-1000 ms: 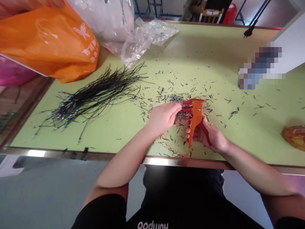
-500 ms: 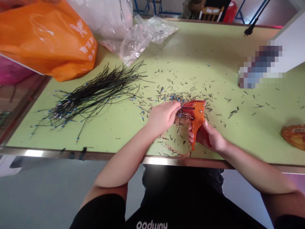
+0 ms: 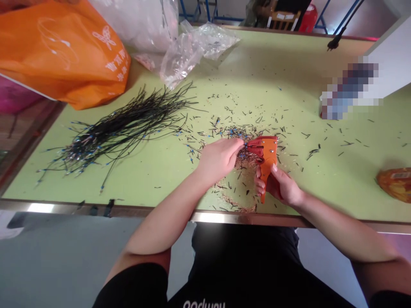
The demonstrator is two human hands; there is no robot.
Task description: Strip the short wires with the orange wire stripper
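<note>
My right hand (image 3: 284,186) is wrapped around the handles of an orange and red wire stripper (image 3: 268,154), whose jaws point left. At the jaw end, my left hand (image 3: 221,158) is closed in a pinch on a thin wire, most of it hidden by the fingers. A bit of blue shows between the fingertips and the jaws. Under and around both hands lie cut black insulation scraps (image 3: 229,186), copper strands and small blue-tipped pieces. Off to the left is a loose bundle of black wires (image 3: 128,115), many with blue ends.
An orange bag (image 3: 64,55) and clear plastic bags (image 3: 199,47) occupy the back left of the green table (image 3: 289,64). To the right stand a white panel (image 3: 391,64) and an amber-coloured package (image 3: 396,184). A black plug (image 3: 334,42) hangs at the back edge.
The stripper's handles look squeezed closer together in my right hand, and the tool has shifted very slightly. My left hand stays at the jaws.
</note>
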